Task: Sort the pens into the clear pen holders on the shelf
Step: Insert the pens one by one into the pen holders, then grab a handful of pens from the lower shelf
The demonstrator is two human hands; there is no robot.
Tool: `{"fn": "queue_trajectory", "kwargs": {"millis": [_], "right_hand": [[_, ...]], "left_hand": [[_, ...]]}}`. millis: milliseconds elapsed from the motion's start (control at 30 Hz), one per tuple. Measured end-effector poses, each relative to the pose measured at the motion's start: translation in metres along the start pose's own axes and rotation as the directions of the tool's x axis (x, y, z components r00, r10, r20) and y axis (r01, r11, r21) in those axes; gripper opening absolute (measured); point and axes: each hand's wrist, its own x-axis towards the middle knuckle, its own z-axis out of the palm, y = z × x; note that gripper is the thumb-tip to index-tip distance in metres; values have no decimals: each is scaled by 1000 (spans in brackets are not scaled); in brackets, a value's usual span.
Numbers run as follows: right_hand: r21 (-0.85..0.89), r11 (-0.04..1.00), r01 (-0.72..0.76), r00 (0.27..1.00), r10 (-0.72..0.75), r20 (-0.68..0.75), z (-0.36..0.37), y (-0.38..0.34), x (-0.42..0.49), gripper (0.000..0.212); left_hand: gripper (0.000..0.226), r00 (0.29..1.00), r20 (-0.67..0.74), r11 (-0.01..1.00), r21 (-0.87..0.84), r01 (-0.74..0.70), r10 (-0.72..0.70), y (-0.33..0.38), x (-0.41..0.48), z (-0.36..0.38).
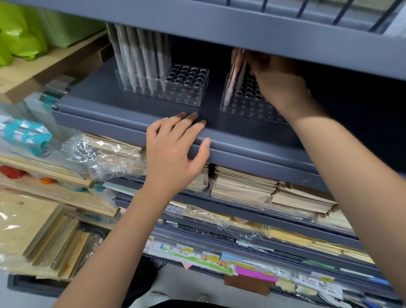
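Far left: green bags [18, 35] on a wooden rack, not part of the job. Next, left clear holder [189, 90] on the grey shelf [99, 105]. Grey pens [141, 60] fill its left rows and lean back under the upper shelf; the right-hand holes are empty. One colour per holder looks like the sorting rule (my guess).

Left hand [173, 151]: palm down on the shelf's front lip, fingers straight and loosely spread, thumb out to the side, holding nothing. Probably bracing the body for the reach.

Right clear holder [248, 111], just beside the first: a few pink pens [235, 72] stand in its left column, most holes free.

Right hand [276, 82]: reached in deep over that holder, fingers up against the pink pens' tops. Shadow from the upper shelf hides the fingertips, so I cannot tell whether they pinch a pen or only touch. Likely step: seating a pink pen in a hole. Little headroom, so pens must go in tilted.

Below: stacked paper packs [243, 185], some in plastic wrap.
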Motion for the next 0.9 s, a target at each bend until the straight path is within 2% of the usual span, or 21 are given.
{"fn": "queue_trajectory", "kwargs": {"millis": [133,233,333,400,500,567,633,733,800,900], "right_hand": [[28,998,-50,997,52,-61,-5,-2,-24,34],[54,997,-60,994,65,-92,-12,-11,-50,27],[240,967,-87,988,115,-104,-20,-19,-87,20],[296,951,-90,981,136,-137,-24,-28,-122,17],[438,890,-129,968,209,-139,-20,-33,-183,15],[498,830,-250,944,324,-66,-4,-24,-229,12],[495,740,-455,864,502,44,26,-5,-284,14],[410,518,-751,629,750,204,83,27,-380,17],[322,380,-867,474,829,296,113,38,-447,13],[241,205,-949,286,881,377,132,39,-532,13]], "left_hand": [[34,987,149,993,-92,78,-64,1,3,-15],[29,953,272,922,-316,222,-136,-2,8,-34],[22,887,404,704,-562,434,-225,-4,8,-61],[19,847,474,556,-648,521,-241,-8,2,-80],[21,817,545,387,-723,572,-189,-24,-23,-101],[22,748,635,317,-681,660,-193,-37,-53,-105],[19,606,764,269,-550,791,-219,-51,-94,-100],[18,291,930,283,-223,933,-223,-73,-173,-81],[17,78,971,282,-11,959,-226,-87,-227,-68],[15,-154,965,341,221,914,-213,-102,-294,-54]]}}
